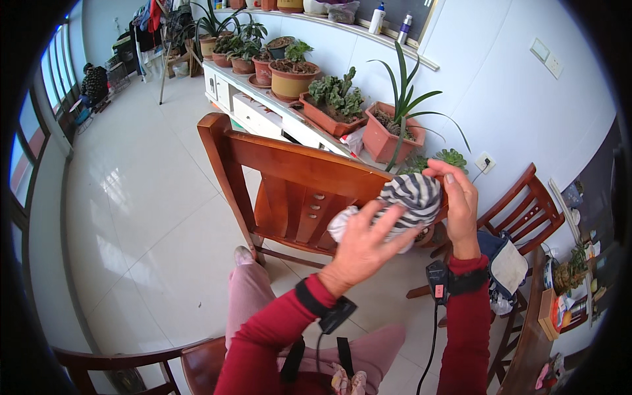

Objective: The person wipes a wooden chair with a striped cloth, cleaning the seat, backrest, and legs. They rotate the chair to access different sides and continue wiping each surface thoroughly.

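Note:
A bunched black-and-white striped cloth [414, 192] lies against the right end of a wooden chair's backrest [306, 157]. My left hand [368, 242] presses on this cloth with its fingers spread, slightly blurred. White fabric [340, 223] bulges out beside the left fingers. At the cloth's right side, my right hand [459, 207] is raised with bent fingers at the chair's right post, which is mostly hidden. Whether those fingers grip the post or only touch it is unclear. The chair's slatted back, with round holes in its middle slat, faces me.
Potted plants [295, 74] line a low white cabinet [256, 111] beyond the chair. Another wooden chair [523, 207] with a blue bag stands at right, near a wooden table [531, 316]. Cables [430, 340] hang from both wrist devices. Far left, a person [95, 84] sits low.

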### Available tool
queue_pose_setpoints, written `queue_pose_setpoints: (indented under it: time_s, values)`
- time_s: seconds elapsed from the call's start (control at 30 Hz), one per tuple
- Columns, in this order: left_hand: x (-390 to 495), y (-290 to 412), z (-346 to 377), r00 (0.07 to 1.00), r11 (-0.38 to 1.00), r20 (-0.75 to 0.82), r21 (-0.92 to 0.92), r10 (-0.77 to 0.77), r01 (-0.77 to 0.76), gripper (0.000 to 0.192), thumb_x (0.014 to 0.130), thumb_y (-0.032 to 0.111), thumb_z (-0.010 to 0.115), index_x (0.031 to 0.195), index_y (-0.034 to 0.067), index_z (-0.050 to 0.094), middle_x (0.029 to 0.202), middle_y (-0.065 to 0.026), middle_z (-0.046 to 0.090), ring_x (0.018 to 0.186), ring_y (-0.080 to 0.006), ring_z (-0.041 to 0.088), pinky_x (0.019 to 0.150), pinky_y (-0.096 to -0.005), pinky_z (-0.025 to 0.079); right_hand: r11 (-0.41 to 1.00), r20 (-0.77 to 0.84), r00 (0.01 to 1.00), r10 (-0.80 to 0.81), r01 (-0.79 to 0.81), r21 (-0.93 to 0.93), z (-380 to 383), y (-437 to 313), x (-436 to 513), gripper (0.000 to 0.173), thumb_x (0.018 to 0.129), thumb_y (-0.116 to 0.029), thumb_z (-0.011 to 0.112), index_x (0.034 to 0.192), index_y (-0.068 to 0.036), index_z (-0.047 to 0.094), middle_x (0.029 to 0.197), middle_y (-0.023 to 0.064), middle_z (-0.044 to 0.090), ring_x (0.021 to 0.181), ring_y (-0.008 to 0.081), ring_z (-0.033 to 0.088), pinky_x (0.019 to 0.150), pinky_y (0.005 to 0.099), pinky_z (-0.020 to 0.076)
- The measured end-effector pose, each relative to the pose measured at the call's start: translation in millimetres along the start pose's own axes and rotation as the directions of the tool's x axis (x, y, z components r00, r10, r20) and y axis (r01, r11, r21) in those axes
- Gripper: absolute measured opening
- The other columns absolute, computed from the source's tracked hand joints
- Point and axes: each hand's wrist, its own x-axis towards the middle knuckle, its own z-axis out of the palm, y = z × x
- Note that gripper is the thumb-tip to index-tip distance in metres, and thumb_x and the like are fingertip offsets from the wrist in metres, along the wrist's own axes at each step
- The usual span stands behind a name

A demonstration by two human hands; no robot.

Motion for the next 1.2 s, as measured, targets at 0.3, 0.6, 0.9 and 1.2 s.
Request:
queue_pose_setpoints:
  time_s: [0.3, 0.6, 0.9, 1.2]
  values:
    - [-40.2, -104.3, -99.2, 0.828, 0.788, -0.447, 0.346, -0.339, 0.509, 0.061, 0.057, -0.007, 0.063, 0.115, 0.01, 0.06, 0.126, -0.0196, 0.04, 0.115, -0.0377, 0.042, 0.096, -0.0417, 0.038, 0.992, -0.069, 0.997, -0.038, 0.045, 0.114, 8.0, 4.9, -2.3, 0.029, 0.093, -0.014, 0.04, 0.105, 0.004, 0.059, 0.091, 0.0089, 0.061, 0.085, 0.0135, 0.056, 0.08, 0.0255, 0.0428]
    - [-12.2, 28.3, 34.0, 0.975, 0.976, -0.105, -0.12, -0.197, 0.184, 0.05, 0.064, 0.001, 0.059, 0.111, 0.019, 0.062, 0.116, -0.0153, 0.044, 0.1, -0.0338, 0.046, 0.086, -0.0412, 0.041, 0.998, -0.035, 0.999, 0.027, -0.025, 0.049, 1.6, 2.4, -0.2, 0.033, 0.094, -0.018, 0.036, 0.106, 0.005, 0.056, 0.095, 0.0116, 0.061, 0.089, 0.0162, 0.057, 0.084, 0.0276, 0.0432]
    - [-180.4, -14.6, 66.8, 0.511, 0.583, 0.486, -0.005, -0.709, 0.813, 0.061, 0.061, 0.001, 0.067, 0.118, 0.019, 0.058, 0.127, -0.0191, 0.042, 0.108, -0.0379, 0.045, 0.093, -0.0416, 0.04, 0.998, -0.02, 0.999, -0.042, 0.043, 0.054, 4.8, 3.7, 0.5, 0.031, 0.093, -0.017, 0.037, 0.104, 0.006, 0.055, 0.094, 0.0121, 0.061, 0.089, 0.0178, 0.058, 0.085, 0.0296, 0.0443]
    - [-266.2, 44.9, 89.8, -0.175, -0.481, 0.52, -0.541, -0.836, 0.689, 0.052, 0.075, -0.002, 0.056, 0.125, 0.005, 0.043, 0.107, -0.0107, 0.056, 0.1, -0.0245, 0.055, 0.088, -0.0324, 0.044, 0.996, -0.024, 0.999, -0.022, 0.024, 0.09, 6.0, 2.6, 1.1, 0.033, 0.093, -0.017, 0.035, 0.106, 0.007, 0.053, 0.096, 0.0142, 0.061, 0.089, 0.019, 0.059, 0.086, 0.0306, 0.0452]
